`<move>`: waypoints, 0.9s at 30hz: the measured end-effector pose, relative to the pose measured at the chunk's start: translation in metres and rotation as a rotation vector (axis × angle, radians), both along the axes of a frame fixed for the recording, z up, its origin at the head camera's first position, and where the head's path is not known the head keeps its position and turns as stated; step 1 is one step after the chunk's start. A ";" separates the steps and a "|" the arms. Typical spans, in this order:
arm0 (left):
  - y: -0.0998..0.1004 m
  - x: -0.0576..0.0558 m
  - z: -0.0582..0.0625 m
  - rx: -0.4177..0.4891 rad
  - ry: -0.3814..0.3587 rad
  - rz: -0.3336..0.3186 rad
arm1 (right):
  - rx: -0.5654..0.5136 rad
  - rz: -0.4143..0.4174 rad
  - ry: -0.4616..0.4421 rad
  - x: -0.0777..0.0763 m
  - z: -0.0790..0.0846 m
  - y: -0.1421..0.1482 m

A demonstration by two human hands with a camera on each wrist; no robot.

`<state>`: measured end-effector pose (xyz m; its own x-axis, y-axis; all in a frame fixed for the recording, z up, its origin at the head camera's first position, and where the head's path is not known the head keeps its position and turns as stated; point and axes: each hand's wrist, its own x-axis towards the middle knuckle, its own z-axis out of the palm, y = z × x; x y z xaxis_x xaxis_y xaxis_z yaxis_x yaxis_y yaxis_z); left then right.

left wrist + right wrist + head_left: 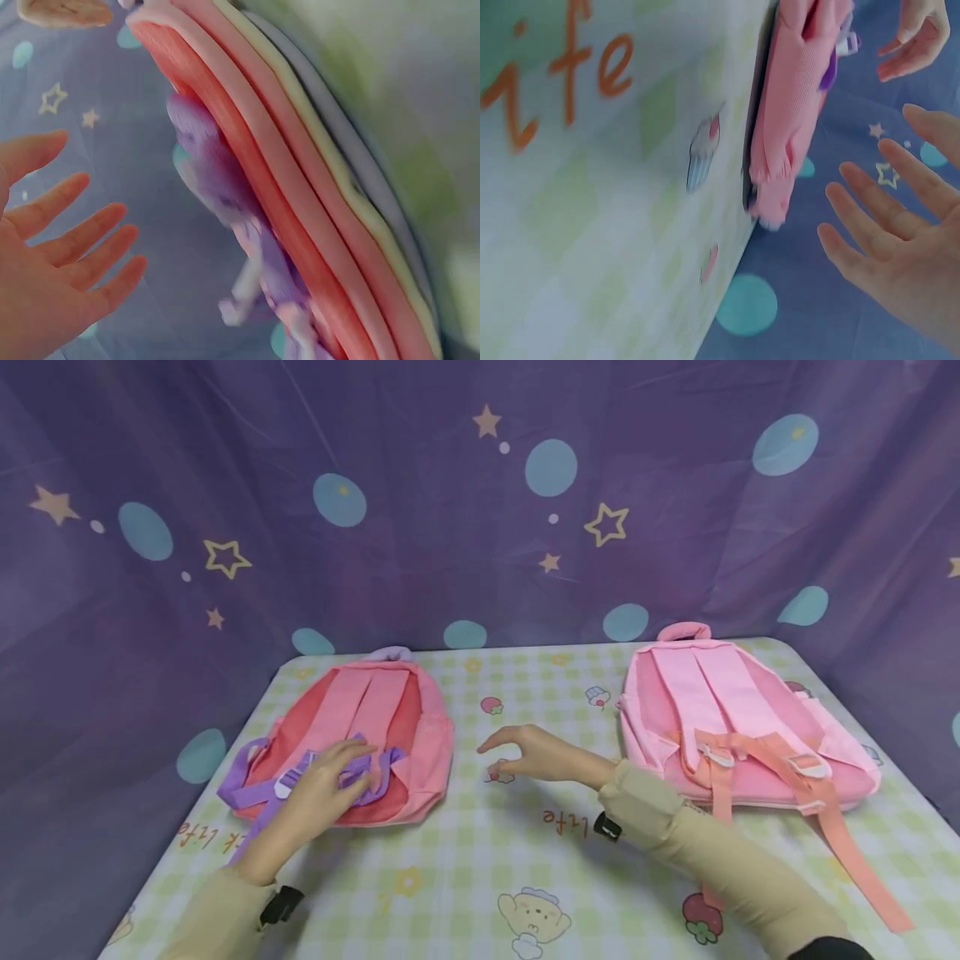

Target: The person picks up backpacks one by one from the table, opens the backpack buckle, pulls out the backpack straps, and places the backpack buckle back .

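A coral-pink backpack (pixel 435 735) with purple straps (pixel 251 793) lies strap side up on the left of the table. Over its lower part hovers my left hand (pixel 322 789), fingers spread and holding nothing; the left wrist view shows a gap between that hand (pixel 67 262) and the bag (pixel 247 142). My right hand (pixel 543 753) is in the air between the two bags, nearer the left one, its fingers loosely bent and nothing in them. On the right lies a light pink backpack (pixel 645 718), also strap side up, with orange straps (pixel 847 835) trailing toward the front.
Both bags lie on a table with a green-and-white checked cloth (pixel 450 893) printed with cartoons and lettering. A purple curtain (pixel 420 585) with stars and blue ovals hangs behind the table. The right forearm's sleeve (pixel 720 852) passes in front of the right bag.
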<state>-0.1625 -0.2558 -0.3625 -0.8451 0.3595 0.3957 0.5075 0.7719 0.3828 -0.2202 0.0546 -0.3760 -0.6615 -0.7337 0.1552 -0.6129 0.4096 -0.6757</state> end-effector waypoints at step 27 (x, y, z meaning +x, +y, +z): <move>-0.096 0.010 -0.014 -0.093 -0.128 0.185 | 0.088 0.071 0.071 0.004 -0.027 -0.098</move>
<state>-0.1530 -0.3515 -0.3763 -0.9411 0.2239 0.2534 0.3062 0.8821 0.3581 -0.2163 -0.0431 -0.4031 -0.5968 -0.7913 0.1329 -0.6873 0.4187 -0.5935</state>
